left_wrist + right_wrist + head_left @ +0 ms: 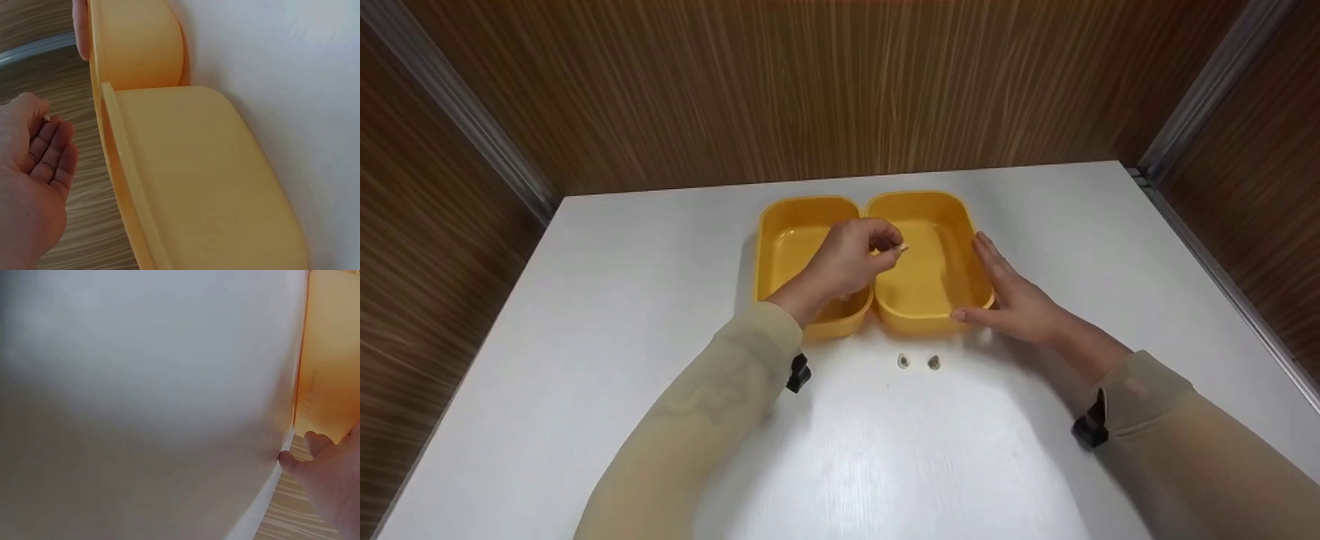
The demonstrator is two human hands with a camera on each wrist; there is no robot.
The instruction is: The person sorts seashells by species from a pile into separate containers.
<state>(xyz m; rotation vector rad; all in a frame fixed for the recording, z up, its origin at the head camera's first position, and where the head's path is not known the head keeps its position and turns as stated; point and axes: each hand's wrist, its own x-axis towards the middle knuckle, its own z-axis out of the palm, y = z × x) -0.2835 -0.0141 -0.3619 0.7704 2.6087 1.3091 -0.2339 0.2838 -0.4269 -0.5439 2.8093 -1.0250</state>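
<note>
Two yellow rectangular bins stand side by side on a white table. Above the inner walls where they meet, my left hand (851,255) pinches a small pale piece (902,247) between thumb and forefinger. In the left wrist view that piece (46,117) shows only as a tip; its kind is too small to tell. My right hand (1016,300) rests with fairly straight fingers against the outer side and front corner of the right bin (922,324). The left bin (765,255) is partly hidden by my left hand and wrist.
Two small whitish pieces with dark centres, a left one (903,361) and a right one (934,362), lie on the table (847,465) in front of the right bin. A wood-grain panel (810,90) closes off the back, with similar panels at both sides.
</note>
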